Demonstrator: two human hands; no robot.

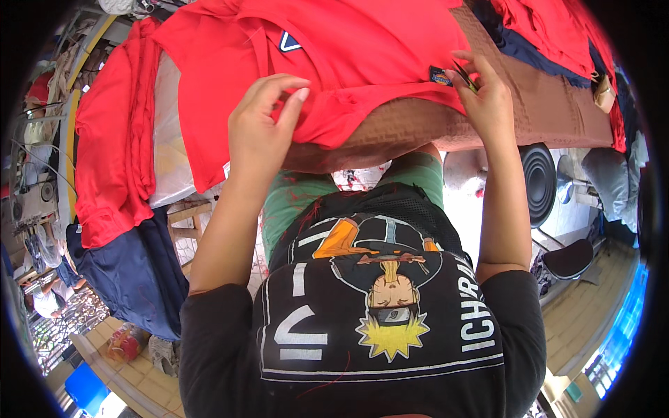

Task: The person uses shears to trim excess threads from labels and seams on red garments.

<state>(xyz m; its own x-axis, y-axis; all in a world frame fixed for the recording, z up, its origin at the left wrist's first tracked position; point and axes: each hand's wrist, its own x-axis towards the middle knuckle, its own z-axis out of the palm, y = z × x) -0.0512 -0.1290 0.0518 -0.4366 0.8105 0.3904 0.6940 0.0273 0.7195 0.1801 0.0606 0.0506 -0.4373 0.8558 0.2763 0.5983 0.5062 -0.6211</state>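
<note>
Brown-covered table (554,118) up front, pale floor (568,224) below. Plank bench (585,338) lower right, similar plank surface (136,383) lower left. Bright light through a lattice (56,343) far left, probably an openwork wall. Blue sheeting (625,317) far right.

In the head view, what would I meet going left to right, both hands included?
Folded red cloth, left hand, dark label, right hand, round black disc.

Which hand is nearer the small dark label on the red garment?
Right. The right hand is just right of the label; the left hand is well left, over the red garment.
</note>
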